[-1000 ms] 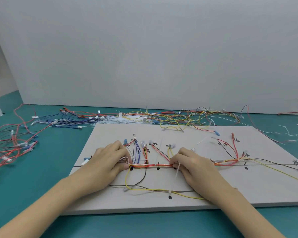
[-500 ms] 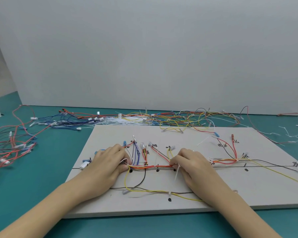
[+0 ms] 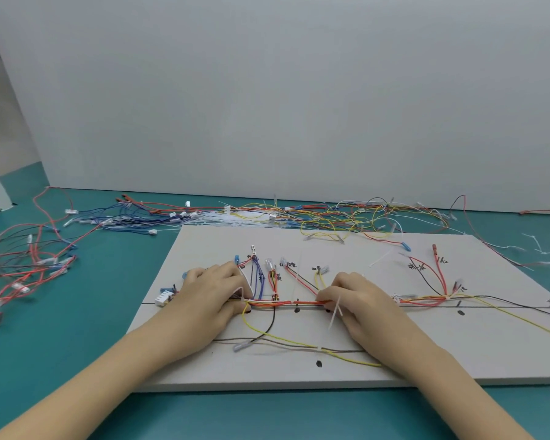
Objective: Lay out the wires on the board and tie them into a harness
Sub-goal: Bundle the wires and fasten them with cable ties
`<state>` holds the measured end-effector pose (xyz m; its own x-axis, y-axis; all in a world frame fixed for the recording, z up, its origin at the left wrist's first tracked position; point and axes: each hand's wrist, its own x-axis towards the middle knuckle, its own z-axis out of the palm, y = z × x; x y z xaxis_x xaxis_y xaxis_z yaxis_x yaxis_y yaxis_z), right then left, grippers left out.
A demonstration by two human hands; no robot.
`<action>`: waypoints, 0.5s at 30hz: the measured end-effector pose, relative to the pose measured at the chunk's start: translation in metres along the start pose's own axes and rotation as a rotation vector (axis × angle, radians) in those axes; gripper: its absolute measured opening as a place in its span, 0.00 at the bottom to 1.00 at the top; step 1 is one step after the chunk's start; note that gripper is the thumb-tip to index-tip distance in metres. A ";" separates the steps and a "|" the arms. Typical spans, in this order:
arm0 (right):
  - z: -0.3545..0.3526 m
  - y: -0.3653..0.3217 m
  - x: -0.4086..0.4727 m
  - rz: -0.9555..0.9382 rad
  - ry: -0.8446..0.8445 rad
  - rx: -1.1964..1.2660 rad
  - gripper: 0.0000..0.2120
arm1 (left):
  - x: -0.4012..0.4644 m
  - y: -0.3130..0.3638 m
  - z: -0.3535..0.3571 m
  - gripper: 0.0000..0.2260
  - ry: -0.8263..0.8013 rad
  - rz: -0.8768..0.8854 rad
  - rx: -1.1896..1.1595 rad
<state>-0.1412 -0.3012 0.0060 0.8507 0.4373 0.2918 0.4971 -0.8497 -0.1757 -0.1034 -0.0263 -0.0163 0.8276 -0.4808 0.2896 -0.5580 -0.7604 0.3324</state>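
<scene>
- While both hands rest on the board (image 3: pixel 346 242), one bundled trunk of wires (image 3: pixel 302 302) runs straight between them along the drawn black line.
- Left hand (image 3: pixel 208 296): fingers curled down over the trunk's left end, thumb beneath, gripping it; the wires under the palm are hidden.
- Right hand (image 3: pixel 359 300): fingertips pinch the trunk's right end, where one white cable tie (image 3: pixel 335 312) hangs loose toward the viewer.
- Count on the board: five short branches rise from the trunk between the hands, one white connector (image 3: pixel 164 297) lies just left of the left hand, one loose white tie (image 3: pixel 380 260) lies apart.
- Four black dots are visible below the line; two are partly covered by fingers.
- Loose wires (image 3: pixel 299 214) on the teal table (image 3: pixel 108 265) behind the board are too tangled to count.
- Handwritten labels are too small to read; the board's right corner is cut off.
</scene>
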 end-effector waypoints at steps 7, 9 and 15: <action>0.004 0.000 -0.001 -0.082 0.141 -0.071 0.14 | -0.002 0.004 0.001 0.07 0.036 0.050 -0.022; 0.006 0.001 -0.002 -0.087 0.150 -0.074 0.13 | -0.003 0.005 0.001 0.09 0.045 0.057 -0.033; -0.004 0.002 0.016 -0.078 0.382 0.017 0.08 | -0.001 0.006 -0.001 0.04 0.136 0.033 -0.105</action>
<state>-0.1274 -0.2974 0.0144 0.6868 0.3559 0.6338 0.5630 -0.8119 -0.1542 -0.1074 -0.0302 -0.0141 0.7969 -0.4361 0.4180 -0.5940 -0.6917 0.4109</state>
